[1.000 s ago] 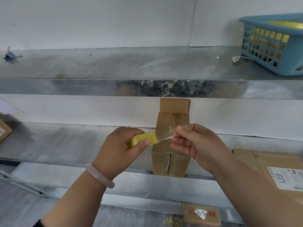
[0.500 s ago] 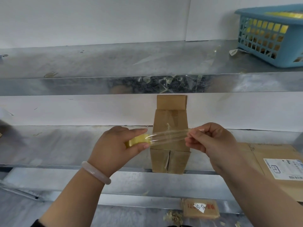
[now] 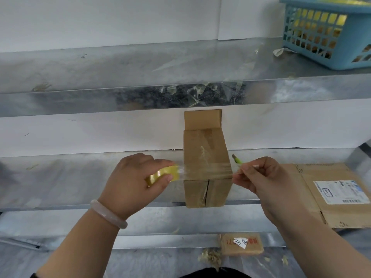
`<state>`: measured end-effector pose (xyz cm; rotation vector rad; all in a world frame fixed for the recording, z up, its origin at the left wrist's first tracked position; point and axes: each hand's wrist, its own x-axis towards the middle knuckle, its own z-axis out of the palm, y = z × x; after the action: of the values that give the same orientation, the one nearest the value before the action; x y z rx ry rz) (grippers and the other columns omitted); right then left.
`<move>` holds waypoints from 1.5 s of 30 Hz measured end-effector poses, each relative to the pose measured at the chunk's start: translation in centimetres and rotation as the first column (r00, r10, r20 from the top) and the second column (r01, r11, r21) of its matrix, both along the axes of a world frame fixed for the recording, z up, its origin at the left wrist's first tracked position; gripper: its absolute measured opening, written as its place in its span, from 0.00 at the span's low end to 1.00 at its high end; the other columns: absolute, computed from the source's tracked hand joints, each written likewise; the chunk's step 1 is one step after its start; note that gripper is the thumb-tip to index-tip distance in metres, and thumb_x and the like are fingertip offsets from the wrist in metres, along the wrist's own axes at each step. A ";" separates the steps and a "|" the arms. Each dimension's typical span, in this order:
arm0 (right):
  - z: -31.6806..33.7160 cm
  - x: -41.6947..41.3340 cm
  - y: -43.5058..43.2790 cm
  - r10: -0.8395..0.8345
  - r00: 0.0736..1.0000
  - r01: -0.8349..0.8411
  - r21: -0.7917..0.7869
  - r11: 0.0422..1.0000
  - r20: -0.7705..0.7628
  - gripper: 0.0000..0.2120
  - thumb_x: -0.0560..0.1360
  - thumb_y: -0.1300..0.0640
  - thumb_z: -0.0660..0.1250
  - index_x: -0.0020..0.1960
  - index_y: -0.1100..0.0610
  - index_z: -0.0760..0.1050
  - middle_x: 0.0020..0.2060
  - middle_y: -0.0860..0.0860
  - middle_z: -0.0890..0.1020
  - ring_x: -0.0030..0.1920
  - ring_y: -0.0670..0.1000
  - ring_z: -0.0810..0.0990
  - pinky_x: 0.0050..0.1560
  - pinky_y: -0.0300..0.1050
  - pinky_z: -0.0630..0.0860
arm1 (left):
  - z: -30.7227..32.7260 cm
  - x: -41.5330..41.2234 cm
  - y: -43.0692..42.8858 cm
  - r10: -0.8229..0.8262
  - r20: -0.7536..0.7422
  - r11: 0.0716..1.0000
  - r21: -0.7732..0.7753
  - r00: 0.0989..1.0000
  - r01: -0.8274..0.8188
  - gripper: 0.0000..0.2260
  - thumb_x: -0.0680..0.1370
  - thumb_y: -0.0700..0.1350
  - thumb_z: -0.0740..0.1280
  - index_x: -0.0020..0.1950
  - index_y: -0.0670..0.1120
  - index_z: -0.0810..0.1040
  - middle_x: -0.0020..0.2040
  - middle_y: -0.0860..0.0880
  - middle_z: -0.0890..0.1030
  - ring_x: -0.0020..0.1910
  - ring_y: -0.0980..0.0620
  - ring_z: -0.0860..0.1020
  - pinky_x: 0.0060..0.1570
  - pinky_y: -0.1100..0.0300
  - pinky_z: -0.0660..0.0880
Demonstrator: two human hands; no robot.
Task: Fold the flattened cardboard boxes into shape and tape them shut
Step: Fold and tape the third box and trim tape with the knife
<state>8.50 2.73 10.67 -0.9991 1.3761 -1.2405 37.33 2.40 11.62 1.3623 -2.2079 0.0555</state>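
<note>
One taut glossy tape [image 3: 208, 172], matte box [image 3: 202, 149]

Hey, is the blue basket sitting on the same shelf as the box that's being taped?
No, the blue basket sits on the upper shelf, while the box stands on the lower shelf.

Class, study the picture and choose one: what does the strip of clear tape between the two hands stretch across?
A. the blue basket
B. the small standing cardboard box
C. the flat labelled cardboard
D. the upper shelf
B: the clear tape strip runs from the tape roll gripped in the left hand to the pinching right hand, crossing the cardboard box.
</note>
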 end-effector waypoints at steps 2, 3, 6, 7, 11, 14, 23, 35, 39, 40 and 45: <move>-0.1 -0.1 0.2 0.003 0.999 -0.003 -0.007 1.000 -0.041 0.04 0.77 0.66 0.66 0.44 0.62 0.75 0.37 0.56 0.85 0.42 0.54 0.86 0.54 0.54 0.80 | -0.2 0.2 0.2 0.054 0.094 0.998 -0.034 0.994 -0.051 0.17 0.76 0.61 0.61 0.54 0.55 0.83 0.34 0.59 0.75 0.34 0.54 0.75 0.39 0.60 0.71; -0.2 -0.1 0.3 0.015 0.998 -0.015 -0.011 1.000 -0.068 0.03 0.77 0.66 0.67 0.44 0.62 0.75 0.37 0.55 0.85 0.42 0.54 0.86 0.54 0.54 0.80 | -0.3 0.3 0.3 0.068 0.114 0.997 -0.033 0.991 -0.064 0.17 0.75 0.62 0.61 0.54 0.55 0.83 0.34 0.58 0.76 0.34 0.53 0.75 0.39 0.59 0.72; -0.3 -0.1 0.4 0.009 0.996 -0.010 -0.015 1.000 -0.086 0.04 0.77 0.65 0.67 0.44 0.61 0.75 0.37 0.54 0.85 0.42 0.54 0.86 0.55 0.55 0.80 | -0.5 0.2 0.5 0.065 0.131 0.998 -0.021 0.989 -0.063 0.19 0.75 0.64 0.59 0.55 0.55 0.83 0.34 0.56 0.76 0.34 0.52 0.75 0.39 0.58 0.71; -0.4 -0.3 0.4 -0.005 0.997 0.004 -0.016 1.000 -0.081 0.03 0.78 0.65 0.67 0.45 0.61 0.75 0.37 0.55 0.85 0.42 0.54 0.86 0.55 0.56 0.80 | -0.6 0.0 0.6 0.063 0.130 0.998 -0.022 0.990 -0.060 0.20 0.75 0.64 0.59 0.56 0.55 0.82 0.34 0.56 0.75 0.34 0.52 0.75 0.39 0.59 0.71; -0.9 -1.2 0.2 -0.033 0.996 0.034 0.010 0.999 -0.080 0.04 0.79 0.62 0.66 0.47 0.62 0.75 0.37 0.55 0.86 0.42 0.55 0.86 0.57 0.58 0.79 | -0.9 -0.5 0.9 0.038 0.112 0.999 -0.033 0.993 -0.035 0.21 0.77 0.63 0.58 0.61 0.55 0.79 0.37 0.56 0.72 0.37 0.57 0.68 0.35 0.62 0.68; -1.5 -1.3 0.1 -0.025 0.996 0.029 0.048 0.998 -0.086 0.04 0.79 0.61 0.66 0.47 0.61 0.74 0.36 0.55 0.86 0.42 0.56 0.86 0.57 0.58 0.79 | -1.7 -0.7 0.8 0.032 0.146 0.998 -0.065 0.989 -0.023 0.21 0.77 0.62 0.58 0.60 0.53 0.81 0.37 0.53 0.74 0.36 0.52 0.73 0.34 0.59 0.72; -3.8 -1.1 -0.8 -0.065 0.998 0.066 0.121 0.990 -0.016 0.02 0.79 0.63 0.65 0.48 0.62 0.74 0.33 0.54 0.84 0.40 0.55 0.86 0.54 0.57 0.81 | -3.7 -1.4 -0.6 0.068 0.224 0.997 -0.060 0.972 -0.056 0.21 0.77 0.61 0.58 0.60 0.52 0.81 0.36 0.51 0.75 0.35 0.50 0.75 0.37 0.57 0.72; -5.4 0.6 -1.2 -0.115 0.963 0.049 0.258 0.965 0.244 0.04 0.79 0.63 0.66 0.45 0.62 0.76 0.35 0.56 0.80 0.35 0.51 0.78 0.46 0.50 0.79 | -5.7 -1.8 -1.6 0.097 0.220 0.995 -0.041 0.971 -0.090 0.21 0.78 0.61 0.58 0.61 0.52 0.81 0.35 0.52 0.75 0.33 0.50 0.74 0.34 0.57 0.72; -5.8 1.0 -1.2 -0.175 0.901 0.056 0.293 0.954 0.398 0.07 0.77 0.64 0.68 0.41 0.59 0.74 0.31 0.53 0.79 0.33 0.49 0.76 0.39 0.45 0.75 | -6.1 -2.0 -1.7 0.096 0.211 0.995 -0.036 0.973 -0.091 0.21 0.77 0.61 0.59 0.61 0.51 0.81 0.35 0.52 0.75 0.33 0.50 0.74 0.34 0.58 0.72; -6.0 1.2 -1.2 -0.189 0.877 0.047 0.313 0.948 0.442 0.08 0.76 0.63 0.69 0.40 0.58 0.73 0.31 0.53 0.78 0.33 0.48 0.75 0.39 0.45 0.74 | -6.1 -2.0 -1.7 0.099 0.214 0.995 -0.033 0.972 -0.094 0.21 0.77 0.61 0.59 0.61 0.51 0.81 0.35 0.52 0.75 0.33 0.50 0.74 0.34 0.58 0.72; -7.5 1.2 -1.3 -0.229 0.809 -0.013 0.406 0.914 0.542 0.07 0.75 0.59 0.71 0.42 0.58 0.74 0.32 0.54 0.77 0.34 0.49 0.76 0.43 0.46 0.81 | -6.1 -2.3 -1.6 0.109 0.209 0.994 -0.017 0.972 -0.108 0.22 0.77 0.61 0.58 0.61 0.51 0.81 0.35 0.53 0.76 0.33 0.52 0.74 0.34 0.59 0.72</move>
<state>9.69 1.46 3.16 -0.2152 1.1280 -1.1575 34.99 0.83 5.55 1.5352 -2.2986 0.2565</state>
